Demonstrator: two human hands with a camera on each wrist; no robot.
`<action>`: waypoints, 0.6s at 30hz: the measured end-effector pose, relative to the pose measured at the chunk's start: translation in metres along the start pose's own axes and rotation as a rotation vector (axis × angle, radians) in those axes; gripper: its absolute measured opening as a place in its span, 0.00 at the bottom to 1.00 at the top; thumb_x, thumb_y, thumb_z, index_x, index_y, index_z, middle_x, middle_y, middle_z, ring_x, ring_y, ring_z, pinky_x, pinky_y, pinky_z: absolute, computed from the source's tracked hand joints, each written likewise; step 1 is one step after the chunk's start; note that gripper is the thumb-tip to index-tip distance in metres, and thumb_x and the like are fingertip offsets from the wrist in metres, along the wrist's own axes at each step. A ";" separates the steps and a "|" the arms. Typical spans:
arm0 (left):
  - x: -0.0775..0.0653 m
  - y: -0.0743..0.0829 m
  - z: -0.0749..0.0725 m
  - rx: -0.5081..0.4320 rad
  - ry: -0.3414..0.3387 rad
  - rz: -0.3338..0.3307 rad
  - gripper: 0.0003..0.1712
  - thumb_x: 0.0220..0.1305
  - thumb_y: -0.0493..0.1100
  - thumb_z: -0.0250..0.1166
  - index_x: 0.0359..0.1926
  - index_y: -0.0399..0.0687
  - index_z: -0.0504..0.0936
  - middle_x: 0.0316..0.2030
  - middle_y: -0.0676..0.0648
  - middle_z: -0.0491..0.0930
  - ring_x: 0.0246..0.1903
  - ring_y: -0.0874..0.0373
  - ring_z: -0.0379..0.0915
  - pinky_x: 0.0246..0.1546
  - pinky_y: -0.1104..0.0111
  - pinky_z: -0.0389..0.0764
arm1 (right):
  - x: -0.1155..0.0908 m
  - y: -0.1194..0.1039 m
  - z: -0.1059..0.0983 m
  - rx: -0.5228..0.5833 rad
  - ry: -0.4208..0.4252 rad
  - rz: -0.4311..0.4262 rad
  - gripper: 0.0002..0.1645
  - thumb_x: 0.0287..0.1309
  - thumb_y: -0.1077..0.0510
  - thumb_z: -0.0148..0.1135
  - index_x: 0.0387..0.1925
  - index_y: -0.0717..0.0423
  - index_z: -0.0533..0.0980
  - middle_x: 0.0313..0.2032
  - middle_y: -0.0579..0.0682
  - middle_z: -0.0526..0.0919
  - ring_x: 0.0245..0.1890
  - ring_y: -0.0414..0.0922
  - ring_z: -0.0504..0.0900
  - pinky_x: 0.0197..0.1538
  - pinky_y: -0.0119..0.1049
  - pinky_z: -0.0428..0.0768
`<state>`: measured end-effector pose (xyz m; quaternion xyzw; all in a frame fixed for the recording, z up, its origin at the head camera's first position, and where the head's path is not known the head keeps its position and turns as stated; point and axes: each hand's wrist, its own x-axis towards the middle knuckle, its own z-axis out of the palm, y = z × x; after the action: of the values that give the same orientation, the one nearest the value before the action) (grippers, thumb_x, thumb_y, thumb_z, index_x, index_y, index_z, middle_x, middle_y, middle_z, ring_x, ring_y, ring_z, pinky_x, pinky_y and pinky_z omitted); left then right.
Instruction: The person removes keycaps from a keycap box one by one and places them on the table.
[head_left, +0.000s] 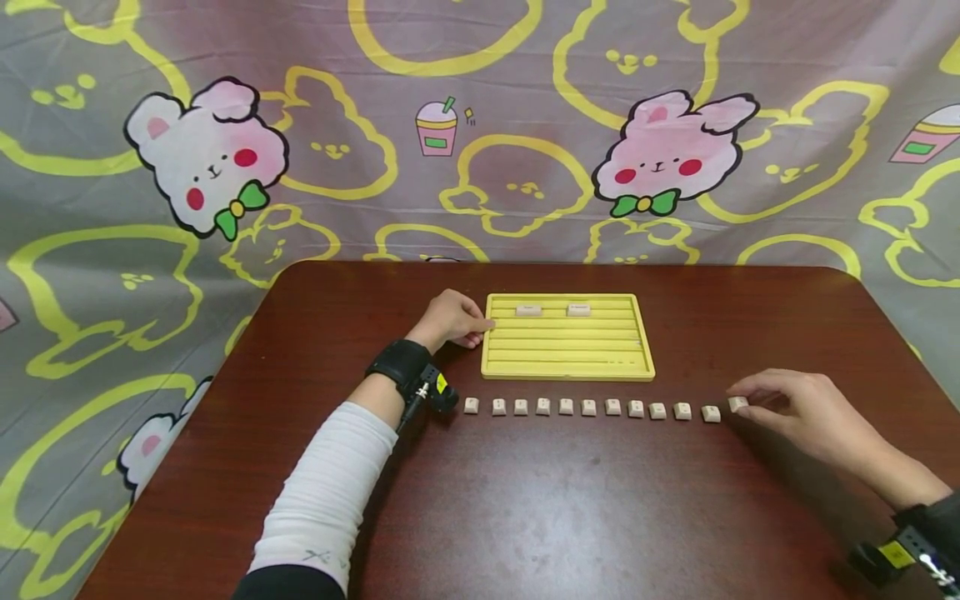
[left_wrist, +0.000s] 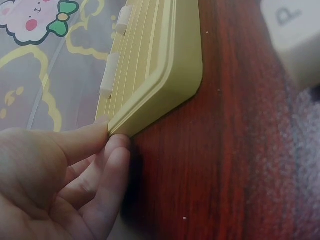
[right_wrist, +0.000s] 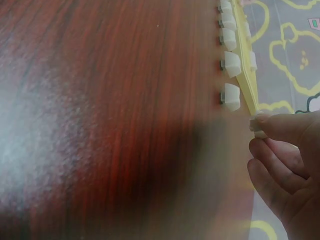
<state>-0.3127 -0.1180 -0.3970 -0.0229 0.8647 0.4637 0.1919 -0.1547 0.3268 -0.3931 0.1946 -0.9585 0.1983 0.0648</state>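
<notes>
At the left edge of a yellow ridged tray, my left hand pinches the rim between thumb and fingers. In the left wrist view the thumb lies on top of the tray's corner. My right hand holds a small cream keycap between thumb and fingertips, at the right end of a row of similar keycaps. The right wrist view shows the held keycap partly hidden by the thumb. Two wider keycaps, a left one and a right one, lie in the tray's upper part.
The keycap row stands on the dark brown wooden table, just in front of the tray. One close keycap in the left wrist view bears the letter P. A curtain with cartoon animals hangs behind the table.
</notes>
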 end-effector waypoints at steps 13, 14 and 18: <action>0.000 0.001 0.000 0.002 0.001 -0.014 0.10 0.62 0.41 0.71 0.36 0.35 0.85 0.22 0.47 0.81 0.19 0.62 0.79 0.27 0.69 0.88 | -0.007 0.007 0.006 -0.005 -0.018 0.025 0.13 0.51 0.59 0.75 0.38 0.40 0.84 0.36 0.37 0.86 0.33 0.24 0.78 0.34 0.28 0.83; 0.000 0.001 0.000 0.002 0.000 -0.012 0.10 0.62 0.41 0.71 0.36 0.35 0.85 0.22 0.47 0.81 0.18 0.62 0.79 0.27 0.69 0.88 | -0.007 0.008 0.007 -0.007 -0.022 0.028 0.13 0.51 0.59 0.75 0.38 0.40 0.84 0.36 0.37 0.86 0.33 0.24 0.78 0.34 0.28 0.83; 0.000 0.001 0.000 0.003 -0.002 -0.011 0.10 0.62 0.40 0.70 0.36 0.34 0.85 0.22 0.47 0.81 0.18 0.62 0.79 0.27 0.69 0.88 | -0.008 0.009 0.008 -0.021 -0.026 0.035 0.13 0.51 0.59 0.75 0.38 0.40 0.84 0.36 0.38 0.86 0.33 0.25 0.78 0.34 0.29 0.83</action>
<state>-0.3127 -0.1175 -0.3955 -0.0271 0.8650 0.4614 0.1953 -0.1516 0.3338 -0.4048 0.1797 -0.9644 0.1870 0.0509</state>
